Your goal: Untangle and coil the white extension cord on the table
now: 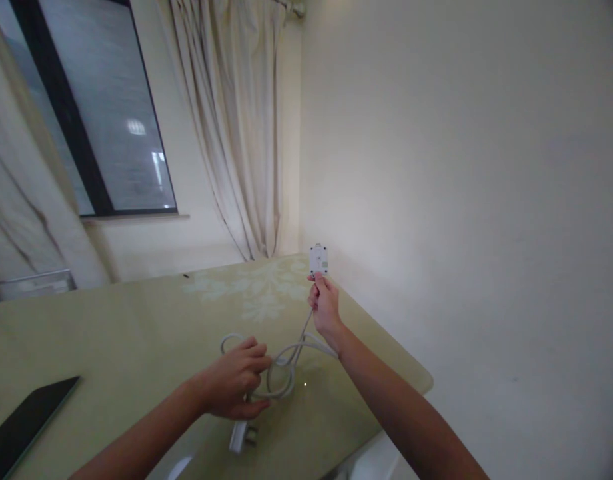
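My right hand (pixel 325 303) is raised over the table's far corner, pinching the lower end of a small white power strip (pixel 318 259). Its flat face with corner screws is turned toward me. From it a white cable (pixel 302 340) runs down in loose loops to the left. My left hand (pixel 239 380) is curled over these loops, the cord passing between thumb and fingers; part of the grip is hidden. Just below that hand is the cable's white plug (pixel 239 437), its prongs pointing right and slightly blurred.
The pale green table (pixel 136 347) has a leaf pattern near its far corner. A dark flat panel (pixel 31 420) lies at the left, and a tiny dark object (pixel 186 275) near the back edge. A white wall (pixel 461 200) borders the right side; curtains (pixel 236 120) hang behind.
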Demonstrator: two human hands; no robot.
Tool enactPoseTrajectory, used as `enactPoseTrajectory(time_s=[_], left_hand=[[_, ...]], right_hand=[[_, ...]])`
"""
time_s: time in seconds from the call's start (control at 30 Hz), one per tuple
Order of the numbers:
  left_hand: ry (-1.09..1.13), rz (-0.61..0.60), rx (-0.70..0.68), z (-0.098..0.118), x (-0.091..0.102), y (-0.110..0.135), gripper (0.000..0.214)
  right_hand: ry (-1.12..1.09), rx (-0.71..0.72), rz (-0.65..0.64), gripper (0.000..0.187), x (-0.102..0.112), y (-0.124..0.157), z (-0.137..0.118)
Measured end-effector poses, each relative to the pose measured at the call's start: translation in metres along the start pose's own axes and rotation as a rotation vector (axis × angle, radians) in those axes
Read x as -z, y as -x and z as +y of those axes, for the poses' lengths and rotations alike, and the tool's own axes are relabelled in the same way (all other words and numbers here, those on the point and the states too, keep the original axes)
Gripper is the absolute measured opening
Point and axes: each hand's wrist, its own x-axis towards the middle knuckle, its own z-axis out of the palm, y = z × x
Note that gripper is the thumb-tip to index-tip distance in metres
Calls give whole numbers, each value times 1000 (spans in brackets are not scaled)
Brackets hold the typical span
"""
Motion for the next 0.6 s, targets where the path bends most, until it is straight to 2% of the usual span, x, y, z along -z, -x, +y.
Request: enactPoseTrajectory(time_s=[0.1, 0.23, 0.33, 0.43, 0.57, 0.6], left_hand=[[80, -13, 65, 15, 4, 3, 18], [93, 8, 129, 31, 15, 13, 10], [32, -33, 50, 41, 18, 22, 17], [-69, -28, -9, 46, 13, 24, 29], [-168, 90, -56, 45, 4, 24, 10], [-152, 123, -65, 43, 3, 26, 13]], right_hand=[[28, -3, -23, 49, -1, -1, 2], [83, 37, -19, 51, 3, -5, 5], [129, 46, 13, 52, 10, -13, 7], [136, 30, 41, 51, 16, -20, 13], [157, 13, 68, 48, 20, -27, 19], [165, 10, 77, 47, 22, -29, 20]])
